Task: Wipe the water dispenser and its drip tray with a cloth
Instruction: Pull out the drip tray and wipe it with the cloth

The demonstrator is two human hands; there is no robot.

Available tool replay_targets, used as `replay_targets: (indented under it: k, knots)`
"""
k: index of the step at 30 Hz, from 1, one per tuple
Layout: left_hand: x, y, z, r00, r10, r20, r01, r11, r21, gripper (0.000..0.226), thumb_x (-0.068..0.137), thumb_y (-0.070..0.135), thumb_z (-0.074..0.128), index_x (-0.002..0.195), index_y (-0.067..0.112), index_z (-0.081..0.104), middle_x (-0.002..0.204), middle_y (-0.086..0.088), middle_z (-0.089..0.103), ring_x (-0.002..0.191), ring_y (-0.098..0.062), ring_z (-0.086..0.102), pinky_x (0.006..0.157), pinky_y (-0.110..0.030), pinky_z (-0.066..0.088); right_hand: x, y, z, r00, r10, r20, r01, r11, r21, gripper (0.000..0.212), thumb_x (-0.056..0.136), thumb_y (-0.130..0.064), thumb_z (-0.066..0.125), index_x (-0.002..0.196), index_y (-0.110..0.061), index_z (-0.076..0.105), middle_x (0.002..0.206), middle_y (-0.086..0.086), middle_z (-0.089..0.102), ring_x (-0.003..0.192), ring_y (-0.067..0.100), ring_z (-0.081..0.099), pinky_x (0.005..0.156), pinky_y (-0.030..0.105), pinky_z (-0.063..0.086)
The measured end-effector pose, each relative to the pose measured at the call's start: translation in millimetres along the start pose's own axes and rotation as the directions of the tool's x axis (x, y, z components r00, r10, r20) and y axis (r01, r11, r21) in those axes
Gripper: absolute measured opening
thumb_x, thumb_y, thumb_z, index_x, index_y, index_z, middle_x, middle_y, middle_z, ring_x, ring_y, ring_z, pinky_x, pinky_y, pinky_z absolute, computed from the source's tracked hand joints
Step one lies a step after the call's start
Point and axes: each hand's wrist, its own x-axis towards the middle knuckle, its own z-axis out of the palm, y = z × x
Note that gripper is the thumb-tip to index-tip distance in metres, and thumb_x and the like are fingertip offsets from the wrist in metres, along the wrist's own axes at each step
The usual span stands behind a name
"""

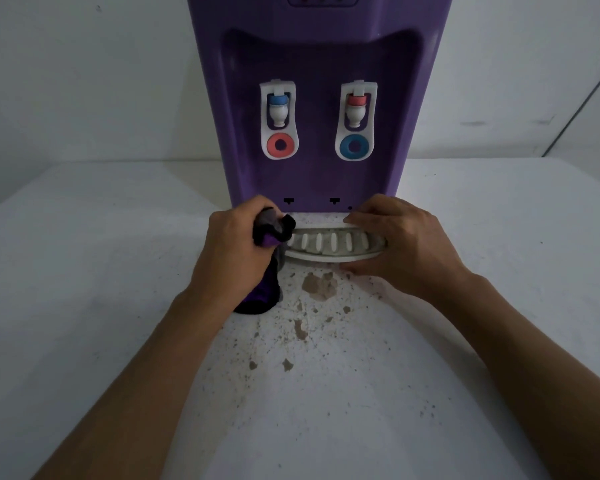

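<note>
A purple water dispenser [319, 98] stands upright on a white surface, with two white taps in its front recess. The white slotted drip tray [329, 244] lies on the surface just in front of the dispenser's base, apart from it. My left hand [232, 244] grips a bunched dark purple cloth [274, 230], whose top end touches the tray's left end while its tail hangs down to the surface. My right hand [399, 240] holds the tray's right end, fingers on the far rim and thumb at the near edge.
The white surface [84, 306] is speckled with brown dirt and chipped patches [319, 285] in front of the tray. A pale wall rises close behind the dispenser. Two small black slots [334, 201] sit low on the dispenser's front.
</note>
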Motion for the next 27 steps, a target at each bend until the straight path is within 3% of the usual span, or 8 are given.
replay_targets:
  k: [5, 11, 15, 23, 25, 27]
  knots:
    - [0, -2, -9, 0.986, 0.004, 0.169, -0.020, 0.996, 0.089, 0.039, 0.082, -0.008, 0.079, 0.110, 0.020, 0.073, 0.089, -0.003, 0.074, 0.077, -0.017, 0.071, 0.068, -0.037, 0.063, 0, -2, -1, 1.000, -0.002, -0.014, 0.001, 0.999, -0.033, 0.060, 0.078, -0.049, 0.086, 0.126, -0.015, 0.072, 0.114, 0.002, 0.070, 0.096, 0.022, 0.066, 0.078, 0.044, 0.060]
    - [-8, 7, -12, 0.955, 0.038, 0.295, -0.126, 0.950, 0.285, 0.071, 0.079, -0.006, 0.079, 0.143, 0.018, 0.061, 0.097, -0.015, 0.073, 0.078, -0.029, 0.068, 0.069, -0.045, 0.062, -1, -2, -1, 1.000, -0.012, -0.010, 0.011, 0.999, -0.032, 0.059, 0.079, -0.048, 0.085, 0.126, -0.014, 0.072, 0.115, 0.002, 0.070, 0.098, 0.022, 0.066, 0.079, 0.044, 0.060]
    - [-6, 13, -8, 0.944, 0.046, 0.326, -0.155, 0.936, 0.315, 0.077, 0.080, -0.012, 0.075, 0.149, 0.015, 0.054, 0.089, -0.016, 0.065, 0.072, -0.031, 0.063, 0.064, -0.049, 0.059, -2, -1, -1, 1.000, -0.015, -0.025, 0.015, 1.000, -0.027, 0.060, 0.078, -0.049, 0.085, 0.125, -0.014, 0.072, 0.114, 0.003, 0.070, 0.097, 0.023, 0.067, 0.078, 0.042, 0.061]
    - [-4, 12, -12, 0.949, 0.088, 0.302, -0.172, 0.949, 0.263, 0.061, 0.074, -0.010, 0.078, 0.126, 0.019, 0.062, 0.074, 0.000, 0.060, 0.060, -0.019, 0.058, 0.051, -0.039, 0.054, 1, 1, -1, 1.000, -0.002, 0.022, 0.003, 1.000, -0.027, 0.061, 0.078, -0.045, 0.087, 0.130, -0.017, 0.070, 0.120, 0.002, 0.069, 0.105, 0.022, 0.067, 0.086, 0.045, 0.060]
    - [-6, 7, -14, 0.960, 0.097, 0.263, -0.155, 0.965, 0.211, 0.056, 0.075, -0.009, 0.079, 0.120, 0.021, 0.065, 0.078, 0.000, 0.066, 0.064, -0.017, 0.061, 0.053, -0.033, 0.055, 1, 1, 0, 1.000, 0.001, 0.030, 0.000, 1.000, -0.021, 0.062, 0.077, -0.044, 0.089, 0.130, -0.018, 0.070, 0.121, 0.002, 0.069, 0.106, 0.023, 0.067, 0.087, 0.046, 0.060]
    - [-8, 0, -16, 0.964, 0.124, 0.235, -0.163, 0.974, 0.155, 0.048, 0.077, -0.009, 0.079, 0.114, 0.019, 0.068, 0.083, -0.002, 0.071, 0.069, -0.019, 0.066, 0.060, -0.036, 0.059, 0, 2, 1, 0.999, 0.014, 0.030, -0.013, 1.000, -0.010, 0.062, 0.076, -0.044, 0.089, 0.129, -0.018, 0.070, 0.120, 0.001, 0.070, 0.105, 0.022, 0.067, 0.086, 0.045, 0.061]
